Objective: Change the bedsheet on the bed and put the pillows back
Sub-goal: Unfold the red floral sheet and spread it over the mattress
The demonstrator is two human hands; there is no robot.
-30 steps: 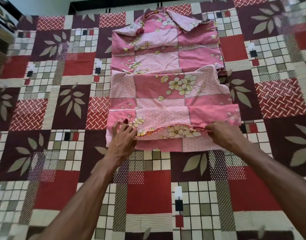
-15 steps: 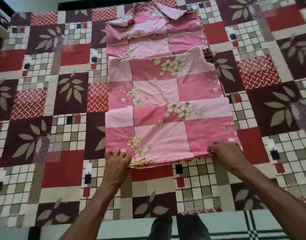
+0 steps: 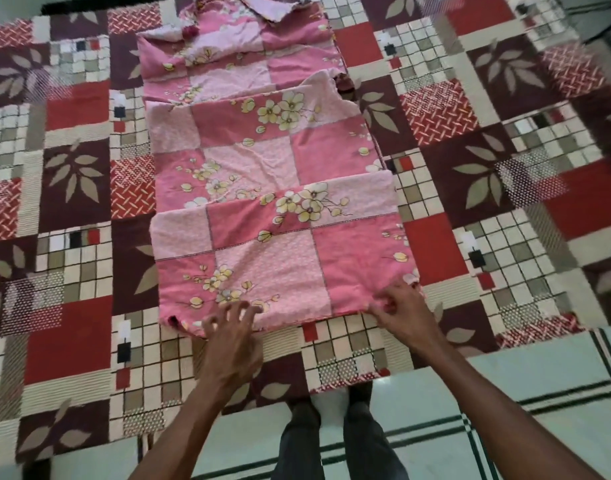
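At the near edge of the pink sheet [image 3: 276, 216], the right hand [image 3: 402, 315] pinches the cloth at its near right corner, fingers curled into the hem where small wrinkles gather. The left hand [image 3: 229, 336] sits toward the sheet's near left corner, fingers spread and bent like claws; their tips are blurred, and I cannot tell whether they grip the edge or only press on it. Both forearms reach forward from the bottom of the view, the right one angled in from outside the sheet's right side.

The pink sheet lies folded into a long strip down the middle of the bed, on top of the patchwork bedsheet [image 3: 470, 174], its far end rumpled and turned back. Judging by this, the step in hand is folding the pink sheet, probably the one taken off. The next move likely calls for a firm hold on both near corners, then lifting them together and carrying them toward the sheet's far end, edges kept level.
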